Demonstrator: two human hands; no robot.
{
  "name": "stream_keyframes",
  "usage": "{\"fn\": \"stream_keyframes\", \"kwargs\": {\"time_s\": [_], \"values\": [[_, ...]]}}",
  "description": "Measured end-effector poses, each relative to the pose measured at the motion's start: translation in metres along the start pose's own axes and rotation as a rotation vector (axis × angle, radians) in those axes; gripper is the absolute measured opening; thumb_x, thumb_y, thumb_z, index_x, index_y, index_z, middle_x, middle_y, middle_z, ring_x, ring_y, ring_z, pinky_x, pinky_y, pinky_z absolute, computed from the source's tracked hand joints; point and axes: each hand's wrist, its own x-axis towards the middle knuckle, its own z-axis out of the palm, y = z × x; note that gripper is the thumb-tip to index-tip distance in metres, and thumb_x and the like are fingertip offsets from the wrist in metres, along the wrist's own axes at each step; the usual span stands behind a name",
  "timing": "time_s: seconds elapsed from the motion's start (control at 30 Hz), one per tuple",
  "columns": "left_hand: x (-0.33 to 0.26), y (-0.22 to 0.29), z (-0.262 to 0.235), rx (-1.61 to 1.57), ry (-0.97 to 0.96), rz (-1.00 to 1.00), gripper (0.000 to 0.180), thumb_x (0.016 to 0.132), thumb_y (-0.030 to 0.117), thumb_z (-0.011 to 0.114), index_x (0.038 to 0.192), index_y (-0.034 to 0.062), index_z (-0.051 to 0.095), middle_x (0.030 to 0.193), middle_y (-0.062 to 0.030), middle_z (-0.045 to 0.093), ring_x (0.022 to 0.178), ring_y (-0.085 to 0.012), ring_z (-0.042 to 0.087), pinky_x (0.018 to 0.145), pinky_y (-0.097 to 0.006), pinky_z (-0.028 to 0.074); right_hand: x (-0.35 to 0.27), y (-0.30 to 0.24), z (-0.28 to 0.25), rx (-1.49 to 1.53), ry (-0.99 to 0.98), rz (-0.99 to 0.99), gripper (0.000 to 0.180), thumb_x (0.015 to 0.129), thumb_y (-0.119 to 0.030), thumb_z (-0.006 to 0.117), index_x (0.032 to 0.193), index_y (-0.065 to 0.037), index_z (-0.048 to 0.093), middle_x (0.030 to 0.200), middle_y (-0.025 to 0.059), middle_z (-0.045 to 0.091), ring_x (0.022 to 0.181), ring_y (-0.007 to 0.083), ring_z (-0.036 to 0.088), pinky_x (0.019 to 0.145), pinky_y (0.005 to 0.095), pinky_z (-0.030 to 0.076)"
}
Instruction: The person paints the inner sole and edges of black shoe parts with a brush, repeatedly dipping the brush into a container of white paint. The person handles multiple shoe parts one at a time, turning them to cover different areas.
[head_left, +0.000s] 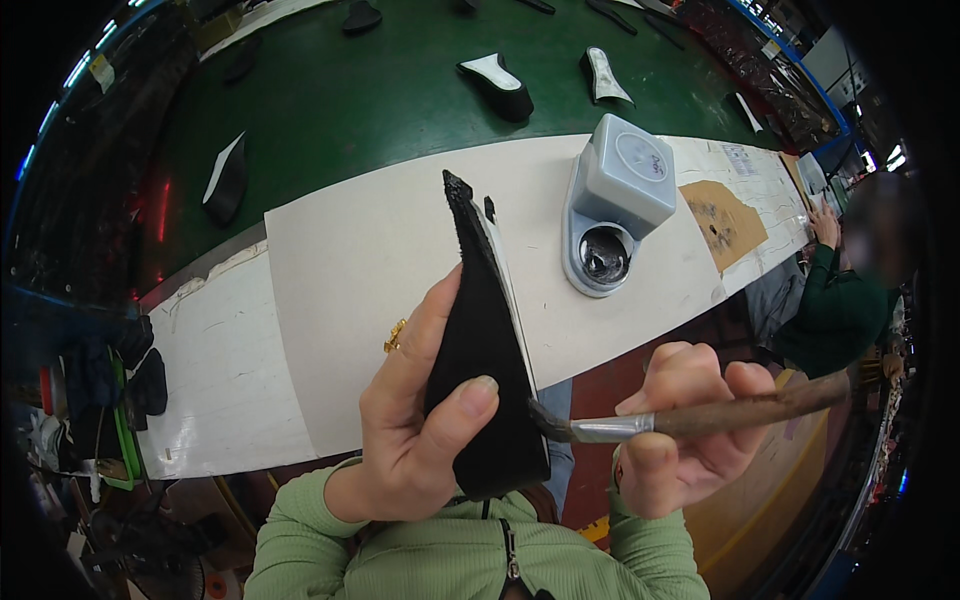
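Lower end of black shoe piece hidden behind left palm; contents of the glue pot hard to make out, only a dark sheen. Co-worker at 3 o'clock cut off by dark rim.

Black piece held at centre, above white bench; long axis running from 6 toward 12 o'clock, narrow tip up, leaning slightly left. Flat, wedge-shaped, matte black with thin white edge along right side.

Left hand clamped around it, thumb across face. Right hand closed on brush, bristles touching piece's right edge, handle pointing toward 3 o'clock.
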Motion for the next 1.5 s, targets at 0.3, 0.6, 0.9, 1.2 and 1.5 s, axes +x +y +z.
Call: {"fn": "stream_keyframes", "kwargs": {"time_s": [0.3,0.6,0.9,1.2,1.5], "values": [[0.003,0.001,0.000,0.036,0.024,-0.015,0.057,0.086,0.005,0.045,0.136,-0.0106,0.022,0.133,-0.0204,0.039,0.123,-0.0216,0.040,0.102,-0.031,0.028,-0.002,-0.001,-0.006,-0.064,-0.090,-0.055,0.069,0.066,-0.001,0.074,0.122,-0.007,0.036,0.071,0.0106,0.062,0.060,0.0142,0.048,0.058,0.0316,0.037],[0.005,0.001,-0.001,0.051,0.044,-0.065,0.061,0.085,0.008,0.044,0.138,-0.0077,0.018,0.133,-0.0184,0.039,0.121,-0.0206,0.042,0.101,-0.031,0.031,-0.003,-0.003,-0.009,-0.077,-0.126,-0.061,0.068,0.065,-0.002,0.076,0.120,-0.011,0.038,0.073,0.0096,0.063,0.061,0.0147,0.048,0.058,0.0307,0.037],[0.008,0.001,-0.003,0.103,0.070,-0.119,0.065,0.083,0.010,0.044,0.140,-0.0037,0.016,0.134,-0.0162,0.039,0.119,-0.0191,0.044,0.100,-0.031,0.035,-0.006,-0.003,-0.010,-0.043,-0.136,-0.066,0.064,0.064,-0.005,0.078,0.115,-0.011,0.041,0.071,0.0098,0.063,0.060,0.0153,0.049,0.057,0.0307,0.036],[0.016,-0.023,-0.028,-0.233,0.103,-0.427,0.053,0.085,0.016,0.044,0.133,-0.0049,0.032,0.115,-0.0170,0.054,0.099,-0.0235,0.059,0.083,-0.030,0.049,0.012,0.041,-0.041,0.014,0.207,0.259,0.057,0.077,-0.003,0.067,0.125,0.002,0.037,0.084,0.0110,0.060,0.074,0.0101,0.053,0.069,0.0202,0.041],[-0.006,-0.023,-0.062,-0.639,0.175,-0.711,0.050,0.092,0.032,0.033,0.125,-0.0051,0.039,0.110,-0.0224,0.054,0.098,-0.0351,0.057,0.077,-0.046,0.051,0.022,0.122,-0.070,-0.420,0.101,0.301,0.038,0.078,-0.003,0.066,0.112,0.005,0.051,0.071,0.0025,0.062,0.065,0.0047,0.050,0.062,0.0180,0.039]]}}
